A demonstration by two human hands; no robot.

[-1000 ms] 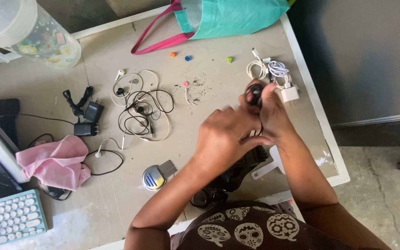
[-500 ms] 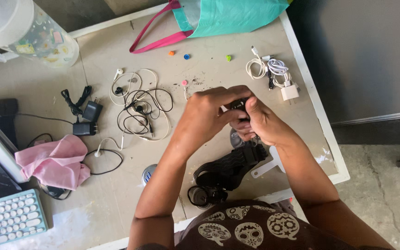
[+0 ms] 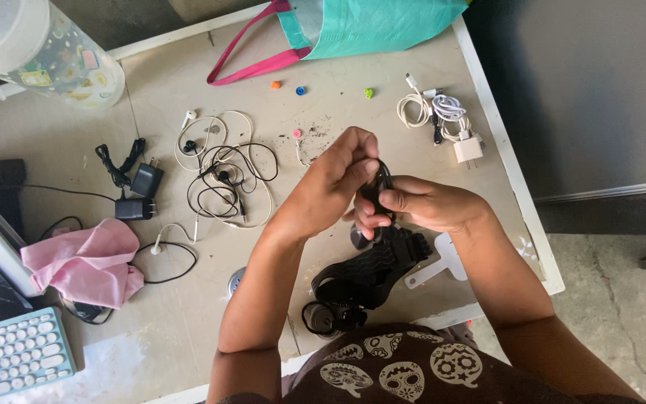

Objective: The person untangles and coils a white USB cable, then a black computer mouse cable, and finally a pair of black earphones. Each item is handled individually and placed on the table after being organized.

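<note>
Head view, and both hands meet over the middle of the table (image 3: 413, 45): left hand (image 3: 332, 183) pinches the black cord (image 3: 381, 179) from above while right hand (image 3: 420, 206) grips it below, bunching it into a loop just above the black strap (image 3: 368, 269).

a worn beige table (image 3: 413, 60) with a white raised rim fills most of the view, its top scuffed and speckled with dark crumbs. to the right stands a plain grey wall (image 3: 600, 90) (a pale baseboard along its foot), with rough concrete floor (image 3: 614, 314) below. soft daylight falls evenly.
</note>
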